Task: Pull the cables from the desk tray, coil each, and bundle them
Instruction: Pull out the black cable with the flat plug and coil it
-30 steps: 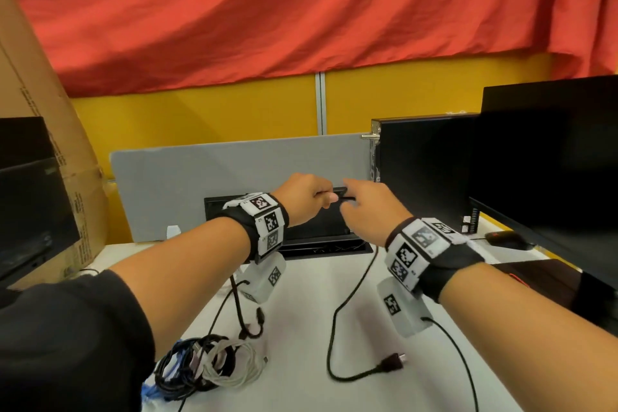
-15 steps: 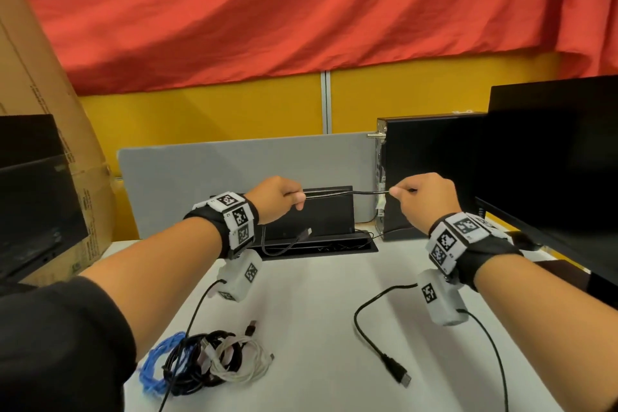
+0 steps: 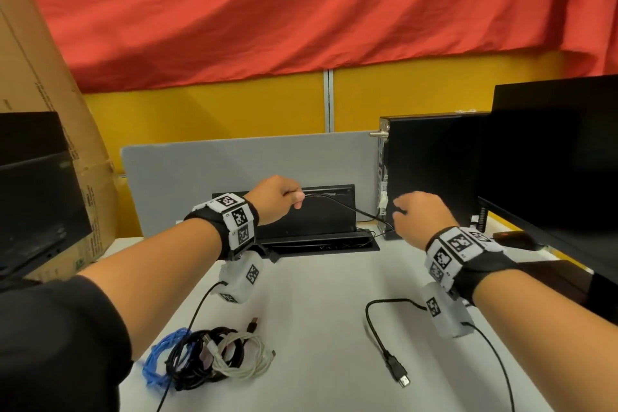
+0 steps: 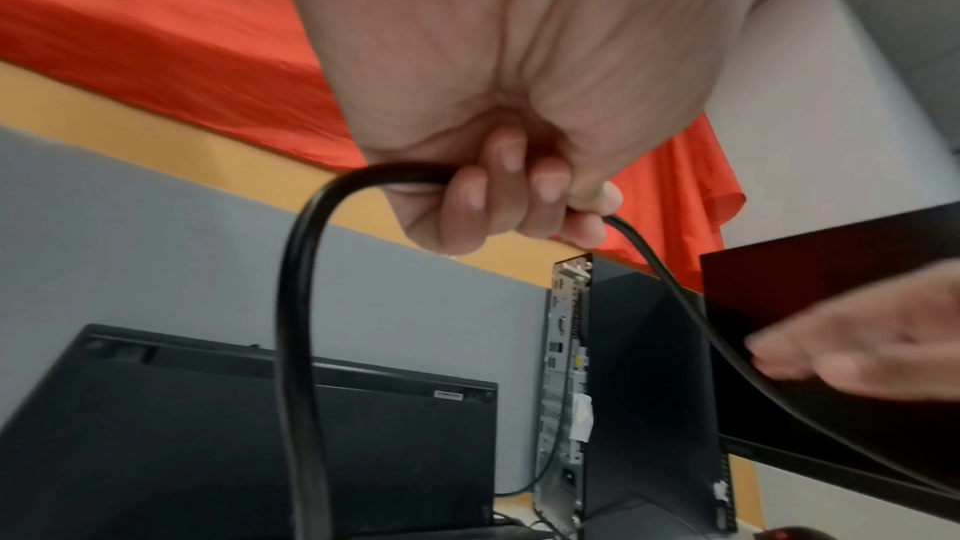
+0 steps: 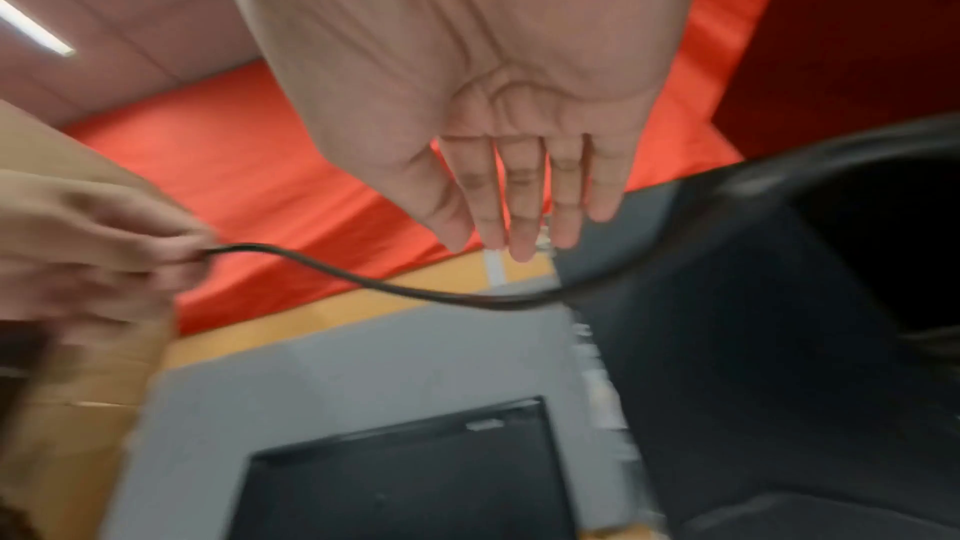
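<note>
My left hand (image 3: 284, 198) is raised above the black desk tray (image 3: 321, 244) and grips a black cable (image 3: 347, 207); the left wrist view shows its fingers (image 4: 499, 196) curled round the black cable (image 4: 296, 302), which loops down on one side. The cable sags to the right past my right hand (image 3: 418, 214). That hand is open with straight fingers (image 5: 524, 200) and holds nothing; the black cable (image 5: 415, 290) passes below it. The cable's free end with a USB plug (image 3: 399, 375) lies on the white desk.
A bundle of coiled blue, black and white cables (image 3: 207, 358) lies at the front left of the desk. A black computer tower (image 3: 431, 174) and monitor (image 3: 555, 157) stand to the right, a grey divider (image 3: 234, 170) behind the tray, a cardboard box (image 3: 50, 110) left.
Both hands pinched the cable and drew apart, stretching it. Now my right hand has let go and opened, and the cable sags from my left hand.
</note>
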A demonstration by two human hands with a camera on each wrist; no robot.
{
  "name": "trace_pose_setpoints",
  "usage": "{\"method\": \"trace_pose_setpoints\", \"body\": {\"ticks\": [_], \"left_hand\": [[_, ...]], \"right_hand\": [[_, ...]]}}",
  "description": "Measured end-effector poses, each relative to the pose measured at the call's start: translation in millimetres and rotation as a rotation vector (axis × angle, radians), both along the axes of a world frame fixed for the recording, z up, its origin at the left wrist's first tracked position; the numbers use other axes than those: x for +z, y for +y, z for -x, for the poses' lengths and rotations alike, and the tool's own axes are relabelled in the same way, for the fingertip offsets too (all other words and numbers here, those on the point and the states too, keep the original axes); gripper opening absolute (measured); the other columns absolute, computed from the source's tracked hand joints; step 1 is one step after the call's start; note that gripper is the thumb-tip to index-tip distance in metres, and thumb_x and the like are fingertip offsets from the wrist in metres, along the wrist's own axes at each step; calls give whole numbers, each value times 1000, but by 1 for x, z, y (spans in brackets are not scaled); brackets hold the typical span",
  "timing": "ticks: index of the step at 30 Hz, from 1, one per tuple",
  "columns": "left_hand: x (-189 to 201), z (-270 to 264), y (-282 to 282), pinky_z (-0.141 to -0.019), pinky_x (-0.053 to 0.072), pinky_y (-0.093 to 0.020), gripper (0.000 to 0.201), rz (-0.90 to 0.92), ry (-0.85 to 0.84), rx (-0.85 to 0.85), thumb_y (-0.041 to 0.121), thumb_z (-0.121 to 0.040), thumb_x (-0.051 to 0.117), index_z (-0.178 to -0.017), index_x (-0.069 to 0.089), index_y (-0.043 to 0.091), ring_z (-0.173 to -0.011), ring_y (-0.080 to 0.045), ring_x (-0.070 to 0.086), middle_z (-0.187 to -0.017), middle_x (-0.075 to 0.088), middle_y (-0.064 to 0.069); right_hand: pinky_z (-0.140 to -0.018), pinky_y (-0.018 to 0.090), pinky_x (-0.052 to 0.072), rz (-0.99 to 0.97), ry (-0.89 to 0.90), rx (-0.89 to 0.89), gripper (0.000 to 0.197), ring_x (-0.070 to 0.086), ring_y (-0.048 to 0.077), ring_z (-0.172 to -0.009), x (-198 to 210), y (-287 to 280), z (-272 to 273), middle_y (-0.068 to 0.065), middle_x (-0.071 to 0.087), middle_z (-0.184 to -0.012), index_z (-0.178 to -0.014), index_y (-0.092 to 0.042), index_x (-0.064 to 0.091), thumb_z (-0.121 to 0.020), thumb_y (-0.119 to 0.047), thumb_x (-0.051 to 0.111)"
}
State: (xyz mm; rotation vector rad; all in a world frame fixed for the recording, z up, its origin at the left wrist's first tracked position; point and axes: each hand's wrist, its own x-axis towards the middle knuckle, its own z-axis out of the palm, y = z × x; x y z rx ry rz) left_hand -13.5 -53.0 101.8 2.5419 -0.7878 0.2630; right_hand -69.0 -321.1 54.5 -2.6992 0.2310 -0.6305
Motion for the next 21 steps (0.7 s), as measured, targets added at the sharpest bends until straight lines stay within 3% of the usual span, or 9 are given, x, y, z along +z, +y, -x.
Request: {"method": "trace_pose_setpoints", "body": {"ticks": [3,4,6,8,11,16,19,21], "left_hand": [[-2,8,-20,-61,37,-23,28,1,-3,-69,23,-101,47,-78,61,16,-64,-12,45,-67,50,4],[-2,11,-26,-59,35,-22,28,9,-4,-94,23,-101,47,-77,61,17,-62,-10,44,-65,49,5],[-2,15,-33,-57,34,-21,28,21,3,-135,26,-100,49,-77,63,19,-58,-8,43,-63,49,7],[-2,17,-32,-55,35,-18,29,7,35,-136,32,-99,51,-76,64,22,-56,-4,44,-62,50,8],[-3,16,-20,-46,35,-10,35,34,111,-71,37,-99,50,-72,65,21,-44,1,43,-58,48,7],[-9,20,-7,-43,31,-21,34,146,377,-74,30,-101,48,-76,65,13,-42,-8,34,-51,42,7],[-14,27,-11,-45,29,-22,33,204,544,-84,24,-102,47,-78,66,8,-44,-11,33,-53,43,2],[-13,30,-13,-46,33,-22,33,149,562,-80,24,-101,49,-80,70,9,-44,-11,37,-55,49,0]], "right_hand": [[-94,39,48,-109,-116,281,34,60,26,-111,12,42,10,8,65,-122,-125,-16,61,-95,-28,51],[-93,38,49,-159,-102,372,33,62,24,-107,16,55,11,5,67,-118,-124,-19,62,-96,-32,50],[-79,37,52,-226,-56,468,27,63,20,-85,21,69,12,2,69,-93,-107,-24,71,-98,-37,49],[-70,34,51,-210,-78,440,24,61,17,-73,23,65,11,-2,66,-76,-90,-27,73,-97,-35,52],[-72,37,57,-167,-134,288,18,64,15,-71,21,42,9,-7,68,-76,-87,-30,73,-94,-35,57],[-69,40,58,-141,-221,143,17,64,14,-69,12,12,7,-9,68,-77,-88,-32,72,-94,-37,57],[-64,33,55,-101,-284,89,18,61,12,-68,8,9,7,-9,67,-76,-90,-30,72,-95,-35,56],[-60,28,50,-48,-339,71,18,59,11,-66,5,9,8,-9,66,-75,-91,-31,72,-95,-35,56]]}}
